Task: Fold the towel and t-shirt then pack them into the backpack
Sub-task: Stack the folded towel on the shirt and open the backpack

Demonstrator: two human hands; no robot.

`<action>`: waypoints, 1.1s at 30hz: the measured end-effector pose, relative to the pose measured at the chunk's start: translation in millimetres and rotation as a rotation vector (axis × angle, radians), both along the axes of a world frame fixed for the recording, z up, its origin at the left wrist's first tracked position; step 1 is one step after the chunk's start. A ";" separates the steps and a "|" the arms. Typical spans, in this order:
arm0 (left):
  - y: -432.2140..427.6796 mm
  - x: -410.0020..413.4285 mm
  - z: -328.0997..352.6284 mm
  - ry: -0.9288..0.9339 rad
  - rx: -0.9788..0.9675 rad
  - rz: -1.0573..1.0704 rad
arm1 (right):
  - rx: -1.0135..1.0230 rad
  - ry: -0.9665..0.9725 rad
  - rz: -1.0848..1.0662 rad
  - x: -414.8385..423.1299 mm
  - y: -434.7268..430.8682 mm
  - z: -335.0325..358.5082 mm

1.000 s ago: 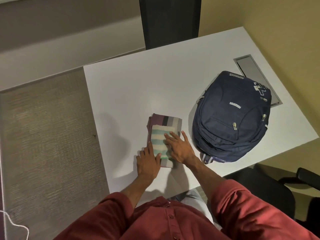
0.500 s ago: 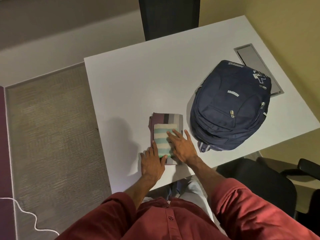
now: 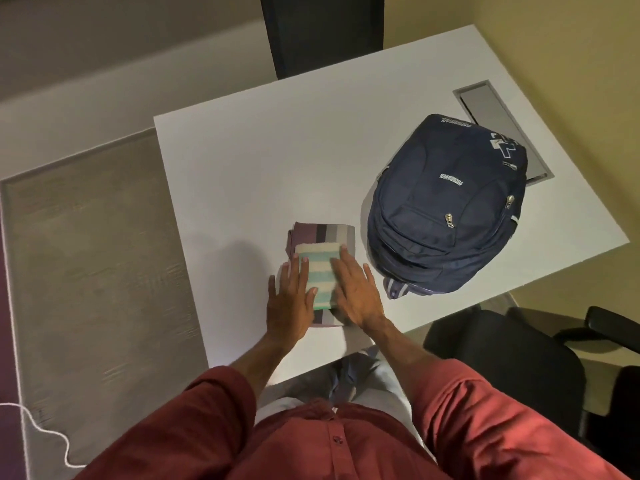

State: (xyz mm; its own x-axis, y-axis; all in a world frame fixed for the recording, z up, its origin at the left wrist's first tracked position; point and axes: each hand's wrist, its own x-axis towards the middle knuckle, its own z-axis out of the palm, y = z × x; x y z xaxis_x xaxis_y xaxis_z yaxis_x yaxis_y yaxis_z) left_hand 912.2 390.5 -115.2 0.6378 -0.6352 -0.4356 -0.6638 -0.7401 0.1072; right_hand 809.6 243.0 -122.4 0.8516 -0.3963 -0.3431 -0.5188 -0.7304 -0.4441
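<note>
A folded towel [image 3: 320, 271] with cream and teal stripes lies on top of a folded t-shirt [image 3: 323, 233] striped in maroon, black and grey, near the front edge of the white table [image 3: 259, 174]. My left hand [image 3: 289, 303] lies flat on the left side of the stack, fingers straight. My right hand [image 3: 356, 292] presses flat on the right side of the towel. To the right lies a navy backpack [image 3: 446, 209] on its back, its zippers closed.
A grey cable hatch [image 3: 491, 112] is set into the table behind the backpack. A dark panel [image 3: 322, 32] stands past the far edge. A black office chair [image 3: 519, 355] sits at the lower right. A white cord [image 3: 38, 424] lies on the carpet.
Both hands have slid forward over the stack, fingers reaching further up the towel. The stack and backpack stayed put; my head view shifted.
</note>
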 end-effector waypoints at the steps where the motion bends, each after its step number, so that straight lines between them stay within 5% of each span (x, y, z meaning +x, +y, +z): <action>1: -4.8 6.2 0.3 -0.017 0.008 -0.060 | 0.067 -0.033 -0.143 -0.1 3.4 -0.7; 6: -21.2 25.7 -2.7 0.001 0.050 -0.299 | 0.451 0.013 -0.519 18.6 11.4 -8.8; 16: -34.5 27.2 -12.0 0.086 0.152 -0.351 | 0.344 0.015 -0.779 52.0 28.9 -11.8; 20: -29.6 34.6 -17.1 0.079 0.179 -0.427 | 0.524 0.049 -0.962 54.3 10.4 -17.5; 33: -24.3 34.3 -27.2 0.040 0.211 -0.295 | 0.373 -0.026 -0.476 46.2 34.4 -16.4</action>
State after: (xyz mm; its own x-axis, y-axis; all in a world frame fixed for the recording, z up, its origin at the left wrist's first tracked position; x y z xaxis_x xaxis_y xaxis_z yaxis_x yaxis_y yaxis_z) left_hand 946.6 366.2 -142.4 0.4205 -0.6825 -0.5978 -0.8504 -0.5262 0.0026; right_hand 855.8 277.5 -138.8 0.6204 -0.5927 -0.5136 -0.7360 -0.2137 -0.6424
